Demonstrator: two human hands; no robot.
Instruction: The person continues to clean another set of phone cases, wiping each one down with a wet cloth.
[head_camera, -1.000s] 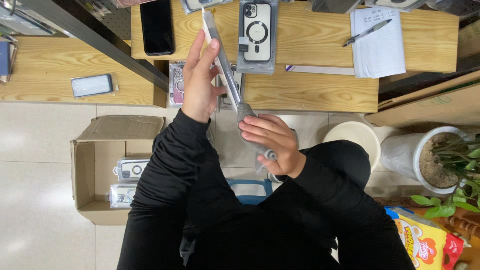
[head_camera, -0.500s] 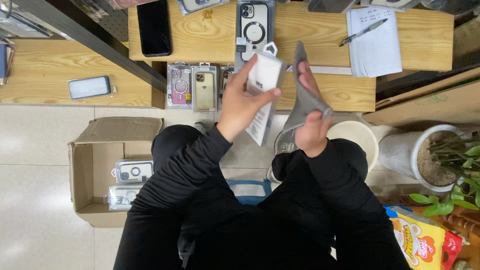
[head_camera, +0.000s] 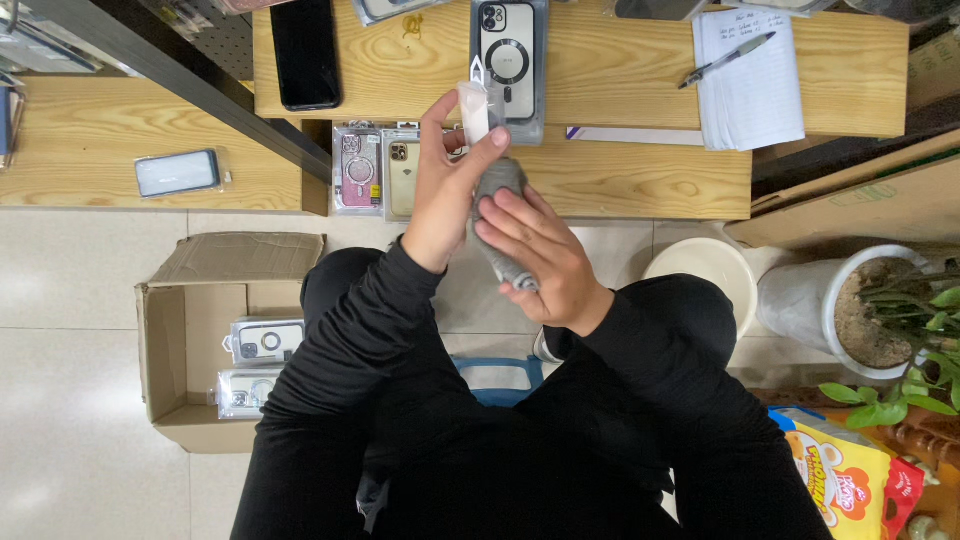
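Cardboard box (head_camera: 190, 330): at my 9 o'clock on the tiled floor, flaps open, two packaged phone cases (head_camera: 262, 362) lying inside.
Wooden counter (head_camera: 610, 180): across 12 o'clock; I see a black phone (head_camera: 305, 52) face-up at 11, and two small packaged cases (head_camera: 375, 170) just left of my hands.
Left hand (head_camera: 447, 190): raised, thumb and fingers clenched on a small white piece (head_camera: 473, 108), edge-on to me; what it is I cannot tell.
Grey cloth (head_camera: 497, 220): dead centre, pressed between both hands, below the white piece.
Right hand (head_camera: 540, 255): fingers curled around the grey cloth, grasping it.
Clear case pack (head_camera: 509, 62): on the counter at 12, just behind the white piece.
Notepad with pen (head_camera: 748, 75): at 1 o'clock.
Potted plant (head_camera: 870, 310): at 3 o'clock.
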